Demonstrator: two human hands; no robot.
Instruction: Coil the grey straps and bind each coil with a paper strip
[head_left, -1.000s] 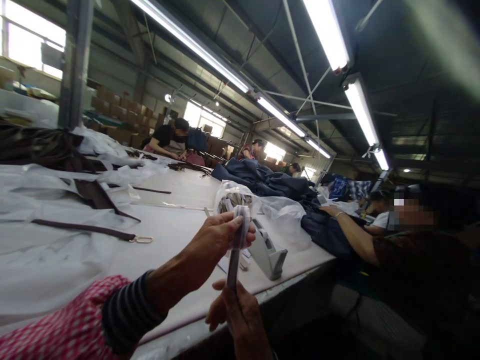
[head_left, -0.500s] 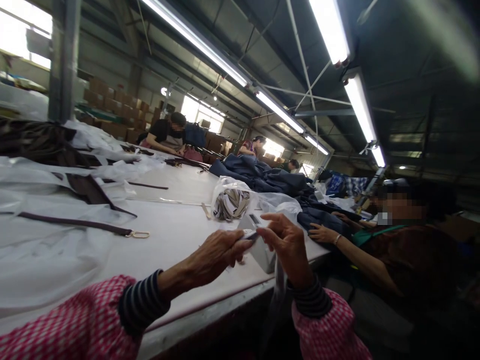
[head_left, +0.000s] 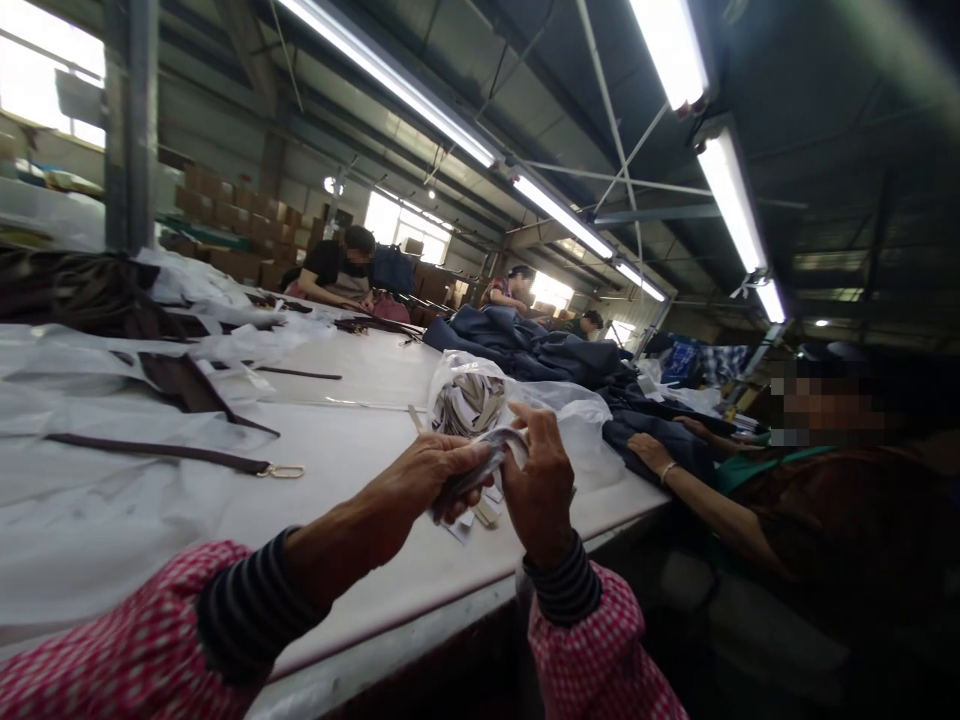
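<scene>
My left hand (head_left: 420,480) and my right hand (head_left: 541,478) meet above the near edge of the white table (head_left: 352,470). Both pinch a small dark strap wrapped in clear plastic (head_left: 480,465), held between the two sets of fingers. Just behind the hands stands a clear plastic bag of folded strips (head_left: 469,395). Small white paper tags (head_left: 472,518) lie on the table under the hands.
A long brown strap with a metal ring (head_left: 172,455) lies on white sheeting at left. Dark blue fabric (head_left: 540,355) is piled beyond. A person sits at right, arm (head_left: 697,490) stretched onto the fabric. Other workers and stacked cartons (head_left: 225,210) fill the back.
My right hand came up from below the table edge to meet my left hand. The wrapped strap went from hanging upright to being bunched between both hands, which now hide the tape dispenser.
</scene>
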